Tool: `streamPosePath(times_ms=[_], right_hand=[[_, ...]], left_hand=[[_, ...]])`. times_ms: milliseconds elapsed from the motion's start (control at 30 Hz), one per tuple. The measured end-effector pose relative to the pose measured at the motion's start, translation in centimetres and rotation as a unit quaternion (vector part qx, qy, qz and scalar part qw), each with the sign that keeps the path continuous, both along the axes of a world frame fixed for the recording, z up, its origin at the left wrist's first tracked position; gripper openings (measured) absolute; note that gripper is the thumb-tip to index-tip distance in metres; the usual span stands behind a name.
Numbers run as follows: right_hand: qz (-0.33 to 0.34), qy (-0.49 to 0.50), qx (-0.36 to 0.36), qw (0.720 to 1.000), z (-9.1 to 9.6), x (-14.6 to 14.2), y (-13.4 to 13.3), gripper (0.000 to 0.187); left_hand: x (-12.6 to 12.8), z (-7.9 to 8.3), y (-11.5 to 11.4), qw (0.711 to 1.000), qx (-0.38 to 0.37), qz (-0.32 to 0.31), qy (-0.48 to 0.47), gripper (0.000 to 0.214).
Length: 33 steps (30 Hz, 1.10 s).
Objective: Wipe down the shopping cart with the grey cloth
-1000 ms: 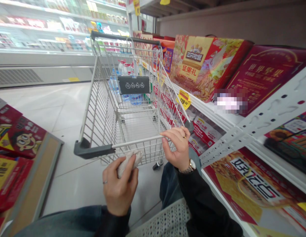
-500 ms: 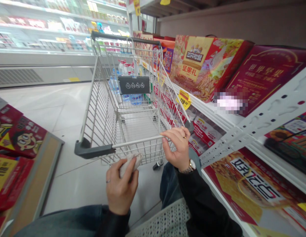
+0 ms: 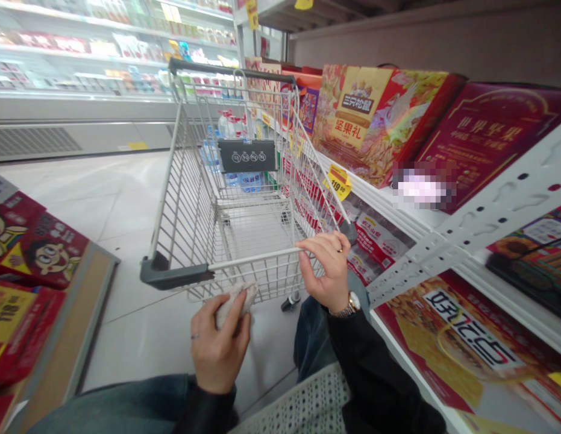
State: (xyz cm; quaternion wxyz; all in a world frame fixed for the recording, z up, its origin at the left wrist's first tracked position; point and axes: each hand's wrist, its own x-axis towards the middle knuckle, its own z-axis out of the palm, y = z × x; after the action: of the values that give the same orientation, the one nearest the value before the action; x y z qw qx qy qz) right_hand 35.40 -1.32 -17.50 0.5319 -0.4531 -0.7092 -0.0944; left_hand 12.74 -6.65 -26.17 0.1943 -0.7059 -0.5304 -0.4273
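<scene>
An empty wire shopping cart [image 3: 244,199] stands in front of me on the tiled floor. My right hand [image 3: 326,269] is closed over the cart's near top rail at its right corner. My left hand [image 3: 218,346] grips a crumpled grey-white cloth [image 3: 235,298] and presses it against the front wire panel just below the rail, near the grey corner bumper [image 3: 174,277]. Both sleeves are dark; a watch is on my right wrist and a ring on each hand.
Shelves of red and gold gift boxes [image 3: 375,120] run along the right, with a yellow price tag [image 3: 338,182]. Red snack boxes [image 3: 31,253] sit on a low stand at the left. A refrigerated display [image 3: 81,72] lines the far wall. My knees are below.
My left hand with the cloth has shifted slightly left and down along the cart's front panel. The right hand stays on the rail; the view has drifted a little.
</scene>
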Motion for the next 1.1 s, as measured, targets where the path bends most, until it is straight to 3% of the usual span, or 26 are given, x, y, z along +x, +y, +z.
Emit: streamPosePath(times_ms=[400,600,833,1100], right_hand=[[-0.001,-0.007,-0.005,1.000,-0.1,0.1,-0.2,0.016],[-0.004,-0.014,0.003,1.000,-0.3,0.3,-0.2,0.015],[-0.010,-0.018,-0.002,1.000,-0.6,0.5,-0.1,0.015],[-0.008,-0.018,0.002,1.000,-0.5,0.6,-0.2,0.014]], left_hand=[[0.1,0.5,-0.6,1.000,-0.015,0.008,-0.025,0.047],[0.2,1.8,-1.0,0.998,0.009,0.041,-0.047,0.047],[0.1,0.6,-1.0,0.998,-0.022,0.013,-0.064,0.043],[-0.2,1.1,-1.2,0.996,-0.004,0.038,-0.083,0.047]])
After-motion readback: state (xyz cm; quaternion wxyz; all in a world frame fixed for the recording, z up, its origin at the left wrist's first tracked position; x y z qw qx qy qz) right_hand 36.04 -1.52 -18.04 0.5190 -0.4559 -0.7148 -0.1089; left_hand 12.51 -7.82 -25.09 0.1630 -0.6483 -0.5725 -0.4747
